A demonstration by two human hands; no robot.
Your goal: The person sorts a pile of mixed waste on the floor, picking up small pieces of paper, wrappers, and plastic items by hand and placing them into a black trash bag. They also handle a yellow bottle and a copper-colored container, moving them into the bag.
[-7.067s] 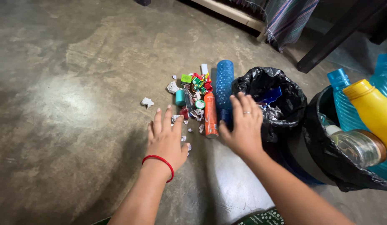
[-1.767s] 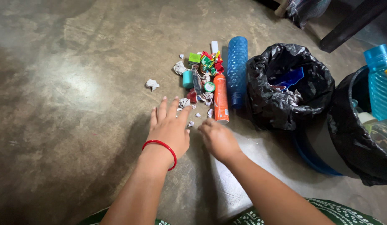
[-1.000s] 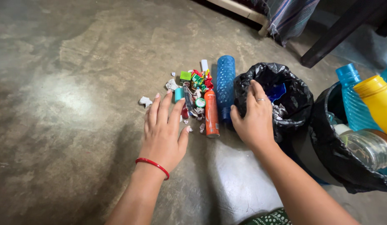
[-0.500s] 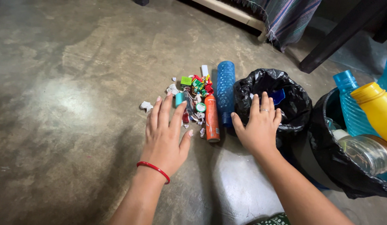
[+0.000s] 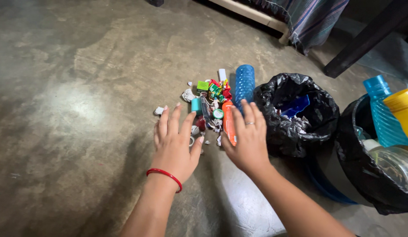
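Note:
A small heap of litter [image 5: 211, 98] lies on the concrete floor: crumpled paper, coloured wrappers, caps, an orange tube [image 5: 229, 123] and a tall blue plastic bottle [image 5: 245, 84]. My left hand [image 5: 174, 142], with a red band at the wrist, is spread flat over the near left edge of the heap, fingers apart. My right hand [image 5: 246, 140], with a ring on one finger, hovers palm down over the orange tube, fingers together and extended. Neither hand holds anything.
A bin lined with a black bag [image 5: 296, 115] stands right of the heap, a blue item inside. A second black-lined bin [image 5: 371, 169] at the far right holds blue, yellow and clear bottles. A loose paper scrap [image 5: 158, 110] lies left. Furniture legs and striped cloth are behind.
My right hand has come back from the rim of the black-bag bin to the orange tube. My left hand stays spread at the heap's near edge.

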